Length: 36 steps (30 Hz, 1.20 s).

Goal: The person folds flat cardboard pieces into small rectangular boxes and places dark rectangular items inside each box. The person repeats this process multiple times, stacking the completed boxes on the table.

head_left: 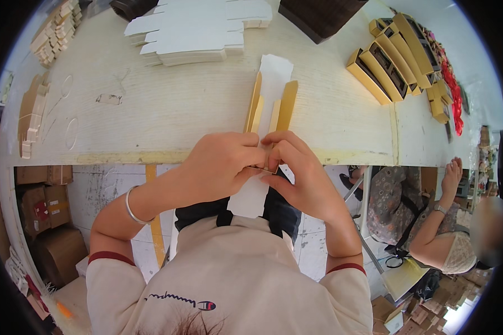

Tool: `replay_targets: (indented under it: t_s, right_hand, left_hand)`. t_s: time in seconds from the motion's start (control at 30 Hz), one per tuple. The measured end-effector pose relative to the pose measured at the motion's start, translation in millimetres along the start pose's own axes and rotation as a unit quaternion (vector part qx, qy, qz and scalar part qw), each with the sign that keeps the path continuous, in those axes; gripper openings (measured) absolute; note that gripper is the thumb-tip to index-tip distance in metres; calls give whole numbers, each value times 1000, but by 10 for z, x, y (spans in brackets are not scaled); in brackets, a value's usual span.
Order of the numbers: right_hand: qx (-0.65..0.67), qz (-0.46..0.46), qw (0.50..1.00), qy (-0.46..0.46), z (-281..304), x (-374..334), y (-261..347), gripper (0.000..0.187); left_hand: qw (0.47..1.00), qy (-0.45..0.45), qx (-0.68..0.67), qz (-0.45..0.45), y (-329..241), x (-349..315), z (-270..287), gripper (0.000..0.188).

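A partly folded carton (286,105), gold outside and white inside, lies across the table's front edge with its two long sides standing up. One white end flap points to the far side, and another white panel hangs towards my lap. My left hand (218,162) is closed on the carton's near end from the left, fingertips bent inward. From the right, my right hand (297,170) pinches the same end, its thumb below the edge and its fingers over it. The fingertips of both hands almost meet there and partly hide the fold.
A stack of flat white carton blanks (193,30) lies at the back, beside a dark brown box (321,17). Finished gold boxes (388,70) pile up at the right. More flat blanks (32,114) lie at the left. A co-worker's arm (437,215) is at the right.
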State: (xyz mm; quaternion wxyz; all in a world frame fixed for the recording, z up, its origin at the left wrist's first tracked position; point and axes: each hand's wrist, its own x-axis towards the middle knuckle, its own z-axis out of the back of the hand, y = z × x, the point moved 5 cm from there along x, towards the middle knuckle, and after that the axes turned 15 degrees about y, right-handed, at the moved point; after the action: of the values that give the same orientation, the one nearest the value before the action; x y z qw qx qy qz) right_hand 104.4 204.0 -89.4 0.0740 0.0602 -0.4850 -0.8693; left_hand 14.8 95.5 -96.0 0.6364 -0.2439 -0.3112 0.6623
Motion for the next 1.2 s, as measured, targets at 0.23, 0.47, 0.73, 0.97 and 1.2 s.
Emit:
replay_targets:
  t_s: [0.23,0.47,0.73,0.97,1.2]
  right_hand:
    - [-273,59,960,-24,-261,-314,153,58]
    - [-82,124,971,-187,-209,-230,-62,30]
    - [-26,76,964,-255,-212,-142,-11,24]
    - [-374,39,907,-189,-309,-123,113,31]
    - [-261,-68,963,5,-215,5,51,25]
  left_hand:
    - [997,44,-40,49,3,24,14,12]
    - [931,209,-293,57,137,3,169,47]
    - [987,-14,-157,-3,65,-76,36,31]
    - [994,-109,24,0,-69,-164,-82,13]
    - [997,52,34,45,-4,-46,42,11]
